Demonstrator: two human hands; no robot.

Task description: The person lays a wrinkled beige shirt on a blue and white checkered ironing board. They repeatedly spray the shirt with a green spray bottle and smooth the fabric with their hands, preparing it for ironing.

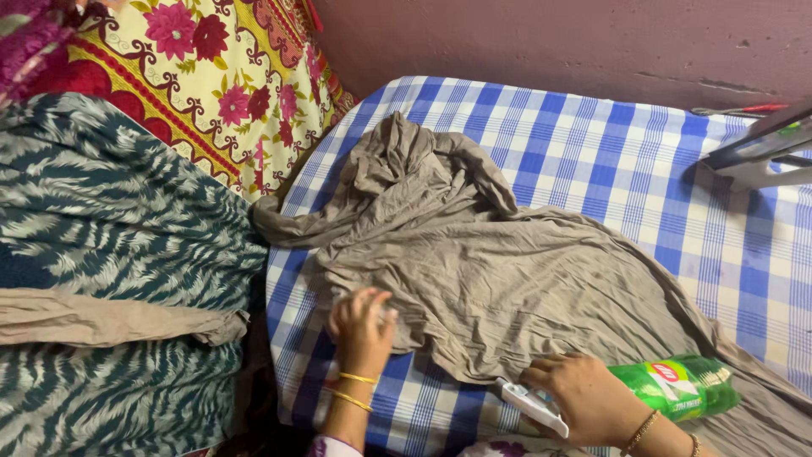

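Observation:
A crumpled grey-brown garment lies spread over a blue and white checked sheet. My left hand rests on the garment's near left edge, fingers bent and slightly blurred; whether it pinches the cloth is unclear. My right hand is at the near edge, wrapped around a green plastic spray bottle lying on its side, its white nozzle pointing left. Gold bangles are on both wrists.
Left of the sheet sits a dark green and white patterned cloth with a beige strip across it. A floral red and yellow fabric lies behind. A white and grey object and red-handled scissors sit at the far right.

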